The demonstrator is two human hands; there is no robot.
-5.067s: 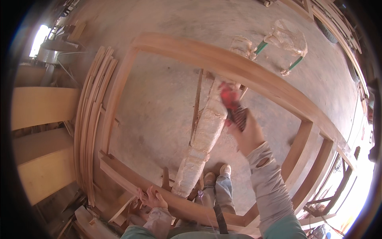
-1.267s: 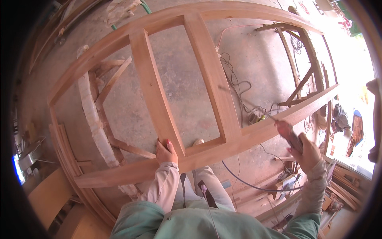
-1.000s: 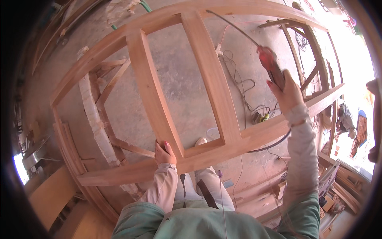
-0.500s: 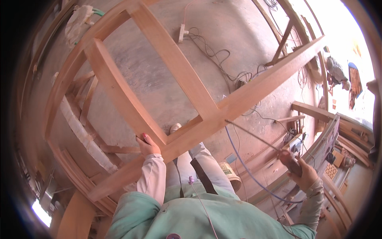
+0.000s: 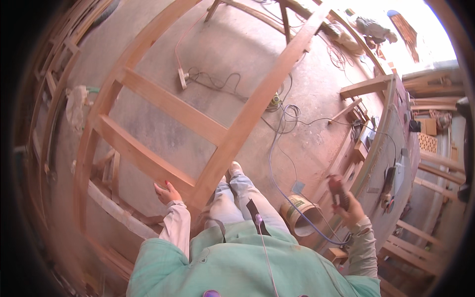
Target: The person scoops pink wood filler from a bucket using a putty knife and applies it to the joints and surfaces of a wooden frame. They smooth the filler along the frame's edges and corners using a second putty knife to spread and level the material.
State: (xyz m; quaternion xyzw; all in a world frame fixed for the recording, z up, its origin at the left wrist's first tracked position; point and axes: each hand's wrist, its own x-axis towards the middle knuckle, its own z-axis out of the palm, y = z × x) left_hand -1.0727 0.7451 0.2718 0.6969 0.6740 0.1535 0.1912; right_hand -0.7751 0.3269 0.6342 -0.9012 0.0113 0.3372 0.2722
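Observation:
A large wooden frame [image 5: 250, 116] of pale brown lumber, with two crosspieces between its long sides, slants across the view in front of me. My left hand [image 5: 168, 193] is beside the nearer crosspiece [image 5: 143, 153], close to its joint with the right-hand side piece. Its fingers are apart; whether they touch the wood is hard to make out. Off to the right, my right hand [image 5: 349, 210] is wrapped round the thick reddish-brown handle of a hand tool [image 5: 338, 190]. The tool's long thin shaft cannot be made out now.
A white bucket [image 5: 296, 208] stands right of my legs, with a blue hose [image 5: 272, 173] running past it. Cables and a power strip [image 5: 182, 79] lie on the floor. A workbench [image 5: 396, 143] rises at right. Another person [image 5: 373, 29] is far off at upper right.
The wooden frame has turned in view, its right side piece now steeper. My left hand has loosened from the crosspiece. My right hand has shifted left and up, its tool's shaft away from the frame.

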